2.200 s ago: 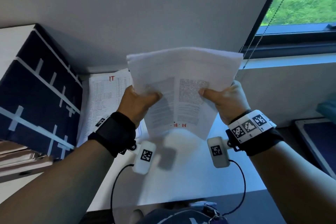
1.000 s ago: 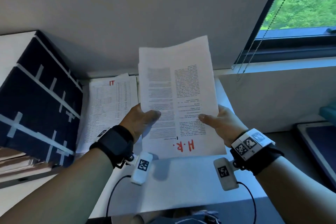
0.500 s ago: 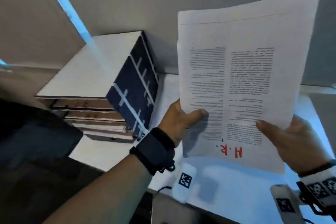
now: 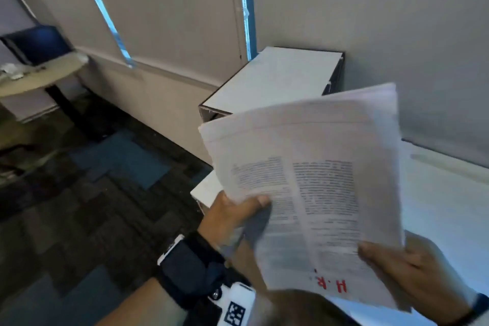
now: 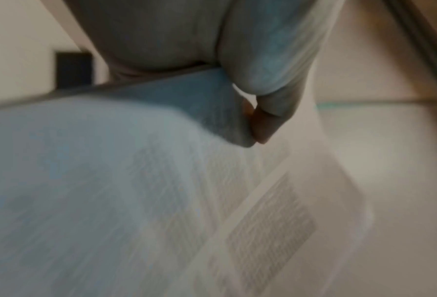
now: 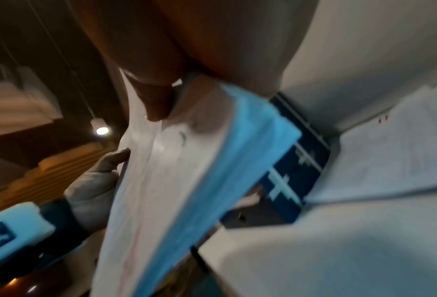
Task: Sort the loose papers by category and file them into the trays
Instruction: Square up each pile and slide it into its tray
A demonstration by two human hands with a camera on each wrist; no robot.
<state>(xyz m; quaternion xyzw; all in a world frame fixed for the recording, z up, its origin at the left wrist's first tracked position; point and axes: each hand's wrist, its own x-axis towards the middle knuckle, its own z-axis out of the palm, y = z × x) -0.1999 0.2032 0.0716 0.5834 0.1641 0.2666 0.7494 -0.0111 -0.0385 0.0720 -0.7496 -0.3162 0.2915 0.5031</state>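
Basically both hands pinch the H.R. sheets by the near edge, left hand and right hand, airborne over the counter facing the tray unit, probably for slotting in.

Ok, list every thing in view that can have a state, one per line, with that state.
H.R. papers: held up off the desk, sheets fanned apart at the top, red H.R. mark upside down near the bottom edge.
Left hand: grips the papers' left edge, thumb on the front.
Right hand: grips the bottom right corner, thumb on the front.
Tray unit: stands on the desk behind the papers; its openings are hidden in the head view.
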